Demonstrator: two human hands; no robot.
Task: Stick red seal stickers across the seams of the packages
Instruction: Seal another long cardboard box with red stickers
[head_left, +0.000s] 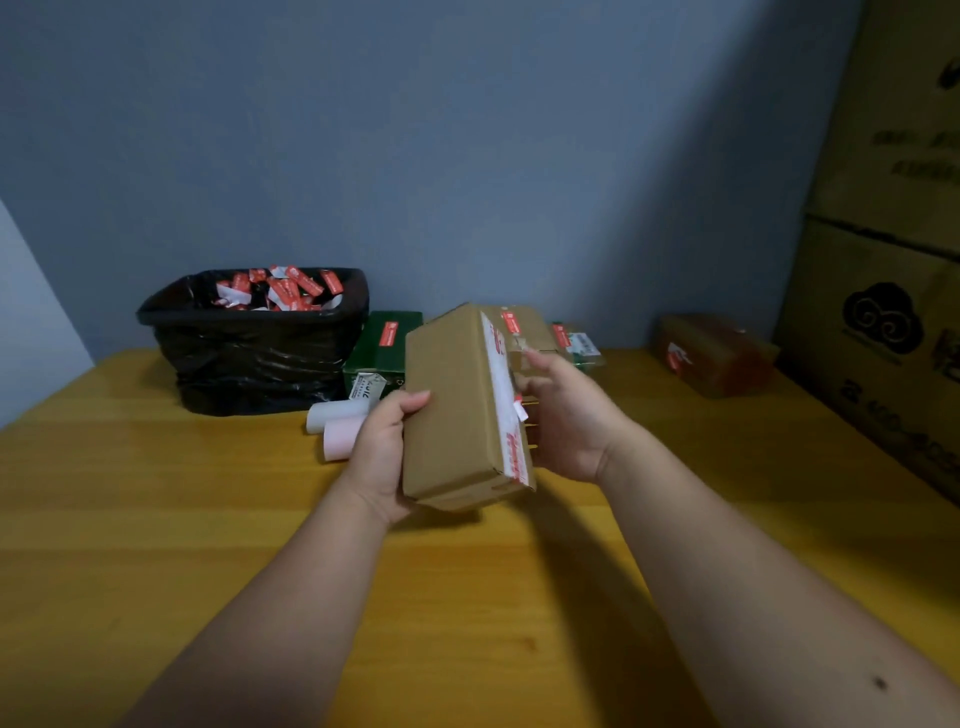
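1. The left hand (382, 457) grips the brown package (457, 410) by its 9 o'clock edge, lifted above the desk (156, 493) at centre.
2. The right hand (566, 415) holds its 3 o'clock side, along the taped seam; that grip is partly hidden.
3. Likely step: turning the package to inspect the seam.
4. Next calls for a red sticker; discarded backings fill the bin (254, 338) at 10 o'clock.

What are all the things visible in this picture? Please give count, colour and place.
cardboard box: one, brown, white-red tape on its edge, held above the table.
wooden table: one, yellow.
bin: one, black liner, rear left, holds red sticker scraps.
green box: one, beside the bin, red sticker on top.
paper rolls: two, white and pink, before the green box.
brown package: one, far right.
large cartons: stacked, brown, right edge.
left hand: grips the box.
right hand: grips the box's taped side.
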